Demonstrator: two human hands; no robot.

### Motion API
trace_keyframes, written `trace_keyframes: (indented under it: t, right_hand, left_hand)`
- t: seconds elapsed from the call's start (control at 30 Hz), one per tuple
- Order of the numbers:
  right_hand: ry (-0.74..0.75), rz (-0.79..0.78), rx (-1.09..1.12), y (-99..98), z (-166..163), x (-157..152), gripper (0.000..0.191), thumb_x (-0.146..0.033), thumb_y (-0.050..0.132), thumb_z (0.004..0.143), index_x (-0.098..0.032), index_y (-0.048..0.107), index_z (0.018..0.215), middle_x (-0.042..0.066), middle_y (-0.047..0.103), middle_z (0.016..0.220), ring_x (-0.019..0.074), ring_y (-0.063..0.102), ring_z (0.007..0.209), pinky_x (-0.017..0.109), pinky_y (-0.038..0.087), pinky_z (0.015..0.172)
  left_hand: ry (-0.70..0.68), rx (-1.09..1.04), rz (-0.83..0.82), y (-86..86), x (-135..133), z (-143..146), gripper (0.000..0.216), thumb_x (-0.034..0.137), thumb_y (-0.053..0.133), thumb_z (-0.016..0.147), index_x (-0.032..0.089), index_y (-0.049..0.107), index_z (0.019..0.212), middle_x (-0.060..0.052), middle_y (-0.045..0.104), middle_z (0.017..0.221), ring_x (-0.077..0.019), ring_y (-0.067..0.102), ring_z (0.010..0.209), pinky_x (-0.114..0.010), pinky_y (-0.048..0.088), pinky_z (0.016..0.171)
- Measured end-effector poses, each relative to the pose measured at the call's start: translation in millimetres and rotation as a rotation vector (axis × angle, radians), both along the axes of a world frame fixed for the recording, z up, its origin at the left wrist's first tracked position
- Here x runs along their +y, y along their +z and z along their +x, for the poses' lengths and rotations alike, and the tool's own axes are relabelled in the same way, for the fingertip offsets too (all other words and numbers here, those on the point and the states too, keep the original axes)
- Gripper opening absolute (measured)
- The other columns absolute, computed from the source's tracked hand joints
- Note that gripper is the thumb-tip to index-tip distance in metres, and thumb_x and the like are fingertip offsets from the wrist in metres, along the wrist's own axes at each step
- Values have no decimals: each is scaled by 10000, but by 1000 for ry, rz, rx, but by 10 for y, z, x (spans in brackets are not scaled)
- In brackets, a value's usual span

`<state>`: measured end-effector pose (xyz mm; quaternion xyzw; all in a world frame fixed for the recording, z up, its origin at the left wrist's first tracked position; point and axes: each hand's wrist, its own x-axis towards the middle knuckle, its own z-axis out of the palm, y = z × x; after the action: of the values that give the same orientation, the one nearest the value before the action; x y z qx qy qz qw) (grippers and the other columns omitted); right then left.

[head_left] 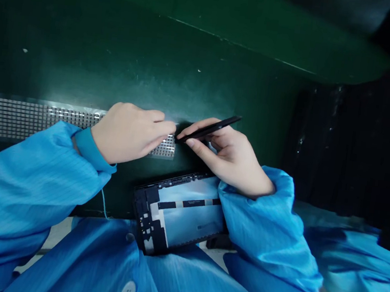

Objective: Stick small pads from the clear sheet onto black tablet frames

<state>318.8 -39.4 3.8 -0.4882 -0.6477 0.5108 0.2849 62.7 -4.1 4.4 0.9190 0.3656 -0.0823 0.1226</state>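
A long strip of small silvery pads (16, 119) in a grid lies flat on the green work surface. My left hand (130, 133) lies over the strip's right part, fingers curled and closed at it near its right end; the thumb is mostly hidden. My right hand (229, 155) is closed round slim black tweezers (215, 127), their lower end beside the strip's right edge, close to my left fingertips. Below both hands, an opened tablet-like device (189, 221) leans tilted near the table's front edge, its bluish inner panel showing. My right sleeve covers its right end.
The green work surface (147, 69) extends beyond the hands, with a pale seam line across it. A blue wristband (91, 148) with a thin cord is on my left wrist. Blue cloth (362, 261) shows at the right, below a dark area.
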Motion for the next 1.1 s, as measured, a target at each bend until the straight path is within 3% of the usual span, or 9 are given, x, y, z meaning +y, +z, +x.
trace_keyframes:
  t: [0.1,0.2,0.3,0.43,0.6,0.77,0.9,1.0,1.1]
  right_hand:
    - [-160,-109,209,91,-28,-202,108,-310,858,1035,-258,817,1120,30,878,1105,206,841,1051,356,699,989]
    - [-421,-136,341,185,-208,-692,118,-324,858,1044,-285,788,1130,9,871,1053,188,847,967,335,715,882]
    - [-590,-55,256,168,-508,-1225,102,-271,798,1080,-296,741,1160,14,855,1045,204,856,990,373,720,882]
    - [-587,164,134,6,-793,-1524,206,-149,695,1087,-308,705,1219,53,861,1111,244,845,1045,503,702,979]
    - [-574,222,53,-75,-821,-1488,227,-137,675,1077,-317,671,1216,76,866,1101,280,843,1022,579,700,982]
    - [-410,199,-33,130,-695,-1443,308,-86,694,1052,-309,689,1264,97,855,1186,273,845,1107,515,720,971]
    - [-325,66,-116,267,-389,-1029,212,-168,778,1062,-296,776,1230,70,884,1231,262,860,1163,474,719,1037]
    - [-241,65,-164,208,-174,-618,108,-246,827,1050,-269,838,1155,51,899,1209,261,854,1176,480,677,1137]
    - [-143,44,-145,115,-109,-402,93,-282,810,1062,-255,854,1139,51,902,1205,265,852,1173,471,681,1137]
  left_hand:
    - [-11,-21,4,-8,-16,-11,425,357,383,1205,282,794,1279,-60,804,1063,-244,731,801,-363,250,607]
    - [-17,-72,31,-10,-42,-17,457,347,368,1203,260,811,1270,-84,802,1033,-236,709,752,-373,239,588]
    - [-40,-131,2,7,-58,-13,433,352,408,1194,262,814,1316,-96,807,1040,-229,705,765,-365,264,593]
    - [-79,-99,-65,24,-51,-3,401,345,452,1179,269,818,1326,-91,818,1057,-242,723,817,-355,307,610]
    - [-58,-101,-48,8,-51,8,398,354,452,1181,262,818,1305,-95,817,1054,-251,731,821,-374,290,595]
    - [-70,-84,-26,0,-55,9,373,350,479,1176,256,816,1307,-91,821,1065,-260,754,860,-389,249,592]
    - [-86,-81,-76,13,-27,-16,343,352,510,1167,273,820,1290,-85,832,1089,-261,747,880,-386,273,617]
    - [-112,-45,-104,27,-6,-27,331,369,520,1160,291,819,1278,-76,835,1097,-271,749,909,-383,283,630]
    - [-115,-27,-115,32,3,-26,346,372,496,1161,303,812,1288,-70,845,1126,-275,753,933,-382,284,635]
